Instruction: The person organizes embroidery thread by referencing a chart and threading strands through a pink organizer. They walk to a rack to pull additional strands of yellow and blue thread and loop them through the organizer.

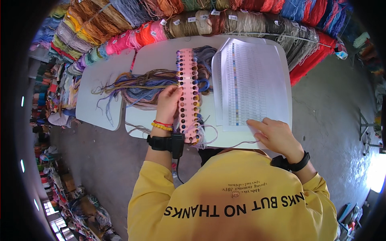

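Observation:
A long pink thread card (187,94) with punched holes down both edges lies upright on the white table. My left hand (169,99) is closed on its left edge, thumb on top. Colored floss is looped through many of its holes, and pale lilac strands (209,134) hang at its lower right. My right hand (278,135) rests at the lower edge of a printed chart (253,88), index finger stretched onto the paper beside the column of colored squares. A thin mauve thread (246,142) runs to the right thumb and appears pinched there; the other fingers are partly hidden.
Bundles of blue, brown and mauve floss (140,86) spread left of the card, partly under it. Thick rows of colored skeins (241,23) line the table's far side. A second white tabletop (98,106) adjoins on the left. Piled goods (86,205) stand farther left.

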Action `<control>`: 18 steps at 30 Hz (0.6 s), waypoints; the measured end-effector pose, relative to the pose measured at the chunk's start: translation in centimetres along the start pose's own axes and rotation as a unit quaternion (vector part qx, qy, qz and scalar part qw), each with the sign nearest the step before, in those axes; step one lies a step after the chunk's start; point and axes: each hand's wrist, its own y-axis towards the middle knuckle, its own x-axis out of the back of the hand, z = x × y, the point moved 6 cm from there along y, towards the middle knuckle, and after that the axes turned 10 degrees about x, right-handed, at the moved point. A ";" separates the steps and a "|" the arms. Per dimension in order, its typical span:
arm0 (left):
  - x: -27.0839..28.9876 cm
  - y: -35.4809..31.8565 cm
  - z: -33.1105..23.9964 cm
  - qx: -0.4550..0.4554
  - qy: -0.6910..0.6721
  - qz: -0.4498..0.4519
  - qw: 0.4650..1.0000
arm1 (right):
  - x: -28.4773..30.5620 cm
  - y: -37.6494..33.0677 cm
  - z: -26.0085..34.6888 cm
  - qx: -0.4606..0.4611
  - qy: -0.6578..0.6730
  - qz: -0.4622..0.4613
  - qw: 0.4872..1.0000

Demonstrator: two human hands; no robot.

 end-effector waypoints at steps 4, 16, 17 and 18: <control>0.1 -0.3 -0.2 -0.005 0.009 0.004 1.000 | 0.0 0.1 0.2 -0.001 -0.002 -0.005 1.000; 0.4 0.2 0.0 -0.033 0.013 0.028 0.999 | 0.0 0.1 0.4 0.001 -0.021 -0.027 0.999; 0.4 0.1 -0.1 -0.030 0.010 0.031 0.999 | 0.0 0.3 0.5 0.003 -0.026 -0.025 0.999; 0.3 0.0 -0.4 -0.025 0.017 0.022 0.999 | 0.0 0.3 0.6 0.007 -0.031 -0.024 0.999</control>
